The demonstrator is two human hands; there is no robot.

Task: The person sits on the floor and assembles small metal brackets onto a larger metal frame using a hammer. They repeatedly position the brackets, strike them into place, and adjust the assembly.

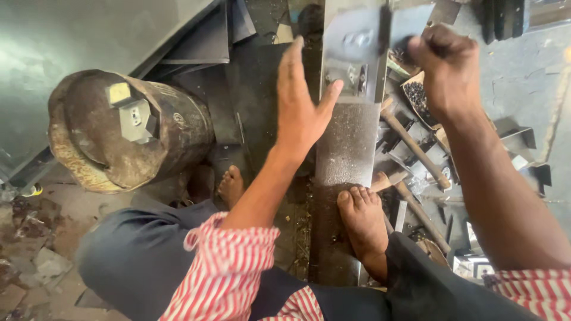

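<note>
A long grey steel beam (347, 148) lies on the floor, pinned by a bare foot (363, 217). On its far end rests a flat grey metal bracket plate (357, 50), likely stiff, heavy and sharp-edged, best gripped by its sides. The left hand (300, 107), fingers spread, thumb touching the plate, steadies it. The right hand (446, 68) is fisted at its right edge; what it grips I cannot tell.

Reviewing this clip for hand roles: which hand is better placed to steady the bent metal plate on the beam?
Probably the left hand: it is open, with its thumb tip at the metal plate's lower edge. The right hand is closed at the plate's right side, apparently gripping something, so it looks occupied.
</note>
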